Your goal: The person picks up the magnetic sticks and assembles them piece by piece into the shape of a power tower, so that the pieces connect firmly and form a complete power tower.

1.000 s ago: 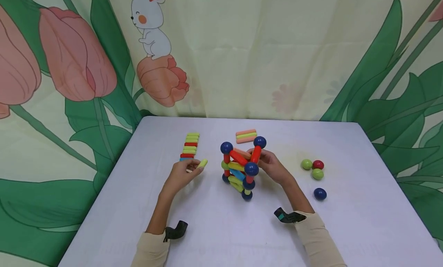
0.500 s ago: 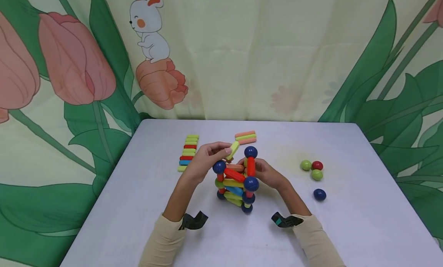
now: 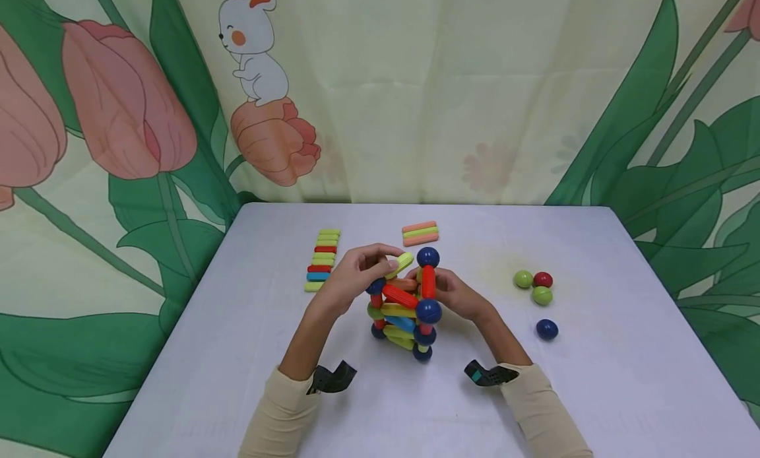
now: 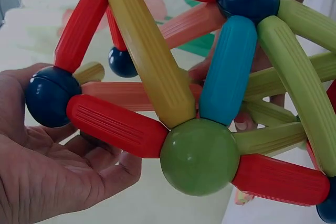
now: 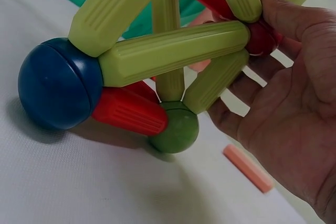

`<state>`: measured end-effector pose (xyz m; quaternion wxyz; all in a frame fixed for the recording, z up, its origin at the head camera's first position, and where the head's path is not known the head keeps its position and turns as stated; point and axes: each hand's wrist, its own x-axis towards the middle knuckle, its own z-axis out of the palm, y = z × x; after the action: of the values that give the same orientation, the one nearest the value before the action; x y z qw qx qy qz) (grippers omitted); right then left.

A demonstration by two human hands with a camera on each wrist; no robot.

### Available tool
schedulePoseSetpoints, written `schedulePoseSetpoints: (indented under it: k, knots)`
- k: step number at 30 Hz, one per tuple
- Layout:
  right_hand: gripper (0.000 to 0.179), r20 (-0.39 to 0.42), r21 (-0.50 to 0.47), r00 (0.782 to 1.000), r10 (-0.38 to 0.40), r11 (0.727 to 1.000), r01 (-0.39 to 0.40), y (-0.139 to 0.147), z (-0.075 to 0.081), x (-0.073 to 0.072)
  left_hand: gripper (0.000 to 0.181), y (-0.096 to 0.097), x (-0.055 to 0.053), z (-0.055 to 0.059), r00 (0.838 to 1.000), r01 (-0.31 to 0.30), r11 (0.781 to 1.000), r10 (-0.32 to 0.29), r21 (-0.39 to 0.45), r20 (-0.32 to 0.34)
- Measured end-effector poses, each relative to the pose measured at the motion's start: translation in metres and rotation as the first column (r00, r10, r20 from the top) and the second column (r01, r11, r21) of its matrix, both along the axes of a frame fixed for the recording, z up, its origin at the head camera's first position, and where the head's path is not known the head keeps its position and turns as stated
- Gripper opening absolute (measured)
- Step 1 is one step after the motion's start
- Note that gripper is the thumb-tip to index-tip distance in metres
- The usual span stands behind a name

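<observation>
A frame of coloured rods and balls (image 3: 400, 296) stands mid-table, with blue balls at its corners and red, green, yellow, orange and blue rods between them. Over its top left corner my left hand (image 3: 355, 278) pinches a yellow-green rod (image 3: 404, 262). In the left wrist view that hand (image 4: 58, 177) lies close to a blue ball (image 4: 52, 97) of the frame, and the rod is mostly hidden behind it. My right hand (image 3: 463, 296) holds the frame's far right side. The right wrist view shows its thumb and fingers around a red ball (image 5: 262, 38).
A column of short green, red and blue rods (image 3: 324, 257) lies at the back left. Behind the frame are orange and green rods (image 3: 420, 233). To the right sit two green balls (image 3: 542, 295), a red ball (image 3: 543, 280) and a blue ball (image 3: 547, 329).
My left hand has carried the yellow-green rod from the left, over to the frame's top, and tilted it flatter. The frame has shifted slightly left and nearer; my right hand keeps holding it.
</observation>
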<state>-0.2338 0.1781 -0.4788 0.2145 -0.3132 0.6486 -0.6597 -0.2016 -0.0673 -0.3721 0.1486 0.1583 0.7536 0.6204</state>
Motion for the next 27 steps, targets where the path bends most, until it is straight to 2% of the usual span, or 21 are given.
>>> schedulePoseSetpoints:
  k: [5, 13, 16, 22, 27]
  knots:
    - [0.034, -0.007, 0.007, 1.000, -0.009, 1.000, 0.009, 0.000, 0.001, 0.000, 0.026, 0.006, -0.001, 0.004, 1.000, -0.009, 0.999, 0.008, -0.032, -0.008]
    - [0.030, -0.032, -0.042, 0.999, 0.017, 0.999, -0.019, 0.000, -0.001, 0.004, 0.025, 0.013, 0.003, 0.003, 0.999, -0.006, 0.999, 0.005, -0.037, -0.040]
    - [0.030, -0.053, 0.004, 0.999, 0.003, 1.000, -0.003, 0.001, 0.001, 0.005, 0.024, 0.013, 0.005, 0.003, 0.999, -0.007, 0.999, 0.005, -0.038, -0.054]
    - [0.047, -0.087, 0.169, 0.996, -0.011, 0.985, 0.025, 0.005, 0.013, 0.006, 0.021, 0.013, 0.006, -0.002, 0.996, -0.007, 1.000, 0.006, -0.018, -0.090]
    - [0.038, -0.091, 0.229, 0.996, 0.015, 0.973, 0.006, 0.006, 0.020, 0.005, 0.021, 0.012, 0.007, -0.006, 0.994, -0.050, 0.999, 0.049, -0.003, -0.099]
